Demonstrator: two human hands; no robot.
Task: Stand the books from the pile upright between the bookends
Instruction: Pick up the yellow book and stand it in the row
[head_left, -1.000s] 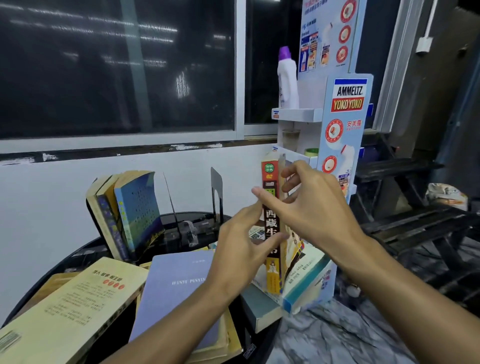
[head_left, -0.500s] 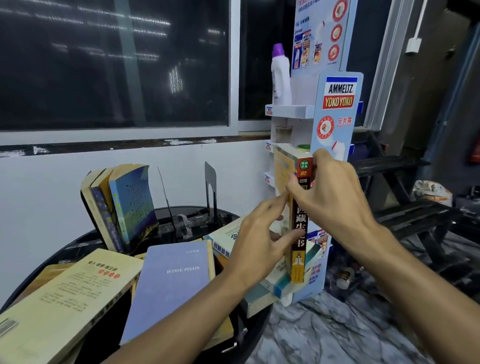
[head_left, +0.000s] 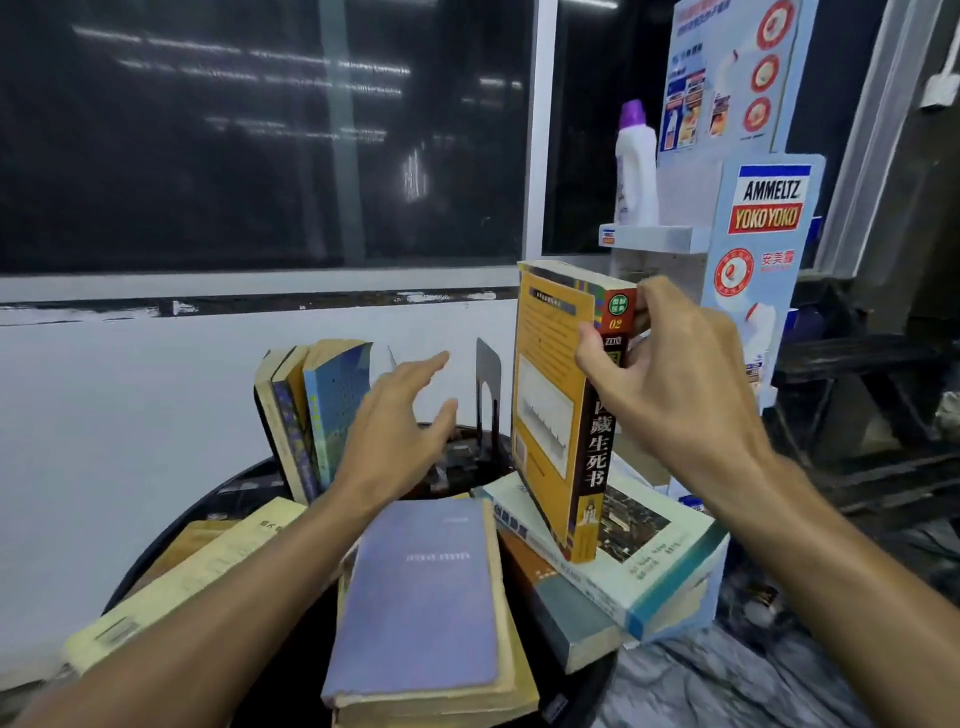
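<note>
My right hand (head_left: 670, 384) grips an orange book with a dark spine (head_left: 550, 405), held upright, its lower corner resting on a white and teal book (head_left: 649, 551) in the pile. My left hand (head_left: 395, 431) is open, fingers spread, reaching toward the gap beside the dark metal bookend (head_left: 488, 379). Three books (head_left: 311, 405) lean together at the left of that gap. A purple book (head_left: 426, 597) lies flat on the pile below my left wrist, and a cream book (head_left: 187, 577) lies at the left.
The books sit on a round black table (head_left: 208, 514) against a white wall under a dark window. A cardboard display stand (head_left: 753, 260) with a white, purple-capped bottle (head_left: 636, 161) rises at the right. Dark wooden furniture stands further right.
My left hand let go of the orange book and moved left toward the bookend gap. My right hand alone now holds the book, turned so its orange cover faces left.
</note>
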